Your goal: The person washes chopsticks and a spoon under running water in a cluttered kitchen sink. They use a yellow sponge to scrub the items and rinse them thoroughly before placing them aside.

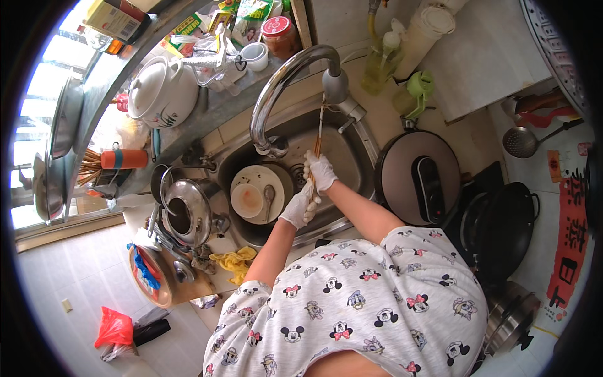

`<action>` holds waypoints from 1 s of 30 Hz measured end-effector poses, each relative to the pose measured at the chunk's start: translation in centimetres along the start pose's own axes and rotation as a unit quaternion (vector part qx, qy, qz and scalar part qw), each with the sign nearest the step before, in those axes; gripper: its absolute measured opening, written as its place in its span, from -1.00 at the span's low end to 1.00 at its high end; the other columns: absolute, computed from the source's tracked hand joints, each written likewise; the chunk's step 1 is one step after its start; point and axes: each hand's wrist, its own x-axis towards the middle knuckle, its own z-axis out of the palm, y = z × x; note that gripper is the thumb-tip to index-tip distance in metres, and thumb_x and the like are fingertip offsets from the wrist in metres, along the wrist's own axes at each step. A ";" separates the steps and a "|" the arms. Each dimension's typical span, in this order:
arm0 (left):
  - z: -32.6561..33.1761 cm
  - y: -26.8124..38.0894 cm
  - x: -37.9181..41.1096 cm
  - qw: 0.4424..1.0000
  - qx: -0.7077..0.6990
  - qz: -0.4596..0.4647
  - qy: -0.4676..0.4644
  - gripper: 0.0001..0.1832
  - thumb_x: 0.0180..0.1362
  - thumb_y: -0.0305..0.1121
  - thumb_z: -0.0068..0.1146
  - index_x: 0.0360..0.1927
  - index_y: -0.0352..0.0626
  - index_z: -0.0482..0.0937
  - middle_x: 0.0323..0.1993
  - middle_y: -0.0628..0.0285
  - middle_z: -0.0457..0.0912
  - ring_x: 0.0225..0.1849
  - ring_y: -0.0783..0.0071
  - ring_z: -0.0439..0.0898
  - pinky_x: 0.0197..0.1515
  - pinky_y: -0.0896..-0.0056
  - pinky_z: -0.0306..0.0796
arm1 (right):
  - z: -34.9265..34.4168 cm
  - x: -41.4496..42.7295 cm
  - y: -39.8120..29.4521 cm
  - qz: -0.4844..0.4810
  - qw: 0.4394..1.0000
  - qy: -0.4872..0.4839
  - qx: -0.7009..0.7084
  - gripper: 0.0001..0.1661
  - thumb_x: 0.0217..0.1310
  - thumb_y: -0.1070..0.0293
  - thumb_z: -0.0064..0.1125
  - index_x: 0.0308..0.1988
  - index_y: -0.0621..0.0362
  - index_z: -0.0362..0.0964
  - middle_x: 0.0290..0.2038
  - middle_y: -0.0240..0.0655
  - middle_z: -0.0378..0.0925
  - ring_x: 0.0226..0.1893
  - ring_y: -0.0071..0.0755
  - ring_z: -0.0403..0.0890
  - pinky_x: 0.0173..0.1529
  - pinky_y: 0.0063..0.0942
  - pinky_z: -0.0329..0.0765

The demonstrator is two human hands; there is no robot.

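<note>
My left hand (297, 210) and my right hand (321, 174), both in thin white gloves, close around a bundle of wooden chopsticks (318, 143) over the stainless steel sink (348, 141). The right hand grips farther up the bundle, the left nearer my body. A thin stream of water falls from the faucet head (335, 87) beside the upper tips. Left of the hands, a stained plate (241, 181) lies in the sink, with a small bowl (247, 200) and a spoon (269, 194) on it. The sink drain (298, 174) shows beside the right hand.
A curved chrome faucet (264, 94) arches over the sink. A metal kettle (191, 212) and yellow cloth (234, 264) are at the left. On the right sit a round electric griddle (419, 176) and black wok (506, 231). A lidded white pot (162, 94) stands on the upper-left ledge.
</note>
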 end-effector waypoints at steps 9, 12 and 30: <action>-3.3 1.5 8.8 0.987 0.090 0.104 0.080 -0.50 0.39 0.02 -0.01 0.23 -0.09 0.46 0.09 0.11 0.57 0.09 0.18 0.55 0.10 0.31 0.46 | -4.4 -0.8 -0.5 0.049 0.983 -0.036 -0.174 -0.63 0.38 0.04 0.13 -0.11 0.08 0.30 -0.45 -0.42 0.43 -0.56 -0.54 0.45 -0.46 -0.47 0.49; -3.4 2.9 11.5 0.904 0.268 0.269 0.197 -0.37 0.27 0.04 0.10 0.21 -0.28 0.41 -0.02 -0.01 0.61 0.01 0.16 0.57 0.05 0.25 0.43 | -3.5 -2.2 -0.9 0.001 0.899 -0.016 -0.438 -0.44 0.37 0.03 0.04 0.18 0.17 0.26 -0.07 0.01 0.55 -0.08 0.01 0.57 0.00 -0.20 0.51; -1.1 5.9 13.2 0.938 -0.186 0.283 0.073 -0.75 0.38 -0.23 0.11 -0.06 -0.22 0.56 -0.19 0.20 0.67 0.02 0.27 0.60 0.16 0.15 0.46 | -7.4 3.1 0.0 -0.065 0.906 0.238 -0.344 -0.52 0.37 0.05 -0.08 0.02 0.16 0.52 -0.07 -0.07 0.62 0.00 0.02 0.61 0.08 -0.12 0.52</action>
